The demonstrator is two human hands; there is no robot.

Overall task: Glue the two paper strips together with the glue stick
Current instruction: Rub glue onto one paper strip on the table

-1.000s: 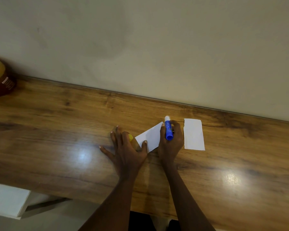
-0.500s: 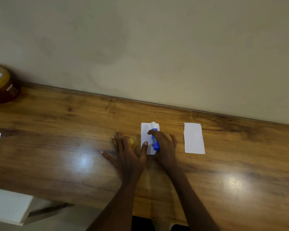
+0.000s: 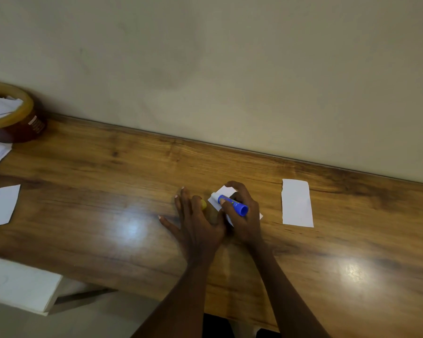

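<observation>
My right hand grips a blue glue stick, its white tip pointing up-left and pressed onto a white paper strip that lies at a slant, mostly under that hand. My left hand rests flat on the wooden table with fingers spread, its thumb at the strip's lower left edge. A yellow cap peeks out from under the left fingers. A second white strip lies flat to the right, apart from both hands.
A brown tape roll stuffed with paper stands at the far left by the wall. Loose white paper pieces lie at the left edge. A white box-like object sits below the table's front edge.
The glue stick has swung from pointing away from me to pointing up-left, and the strip under it has turned to a new slant. My left hand has stayed flat in place.
</observation>
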